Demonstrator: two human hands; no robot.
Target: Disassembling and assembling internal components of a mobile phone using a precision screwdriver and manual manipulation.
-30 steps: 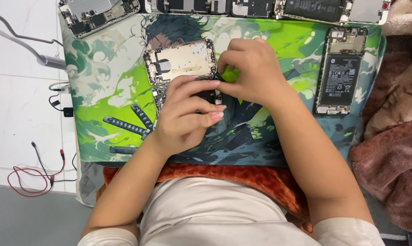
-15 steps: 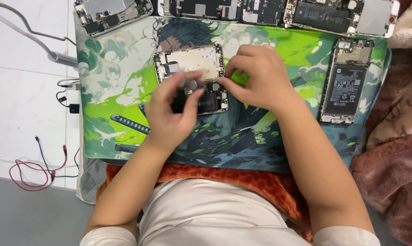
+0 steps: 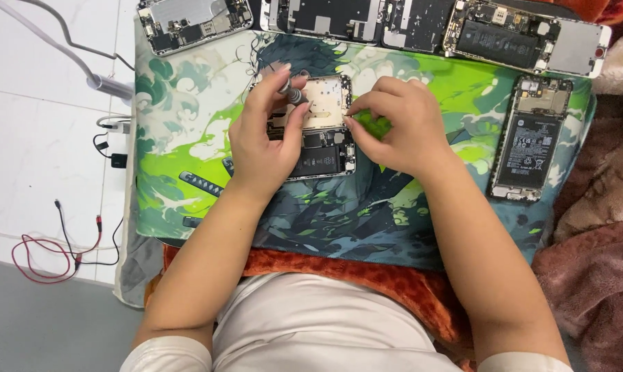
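Head view: the left hand (image 3: 263, 141) pinches a small grey screwdriver (image 3: 292, 93) over the opened phone (image 3: 318, 131), which lies on the green printed mat (image 3: 187, 138). The right hand (image 3: 401, 124) touches that phone's right edge with curled fingertips, grasping nothing I can make out. Right of the phone lies another opened phone (image 3: 530, 148); beyond it, a row of dismantled phones (image 3: 366, 21).

Phone repair workstation: opened phones (image 3: 525, 141) with exposed batteries and boards (image 3: 366, 17) lie on a printed work mat (image 3: 187, 138); loose cables (image 3: 50, 248) lie alongside.
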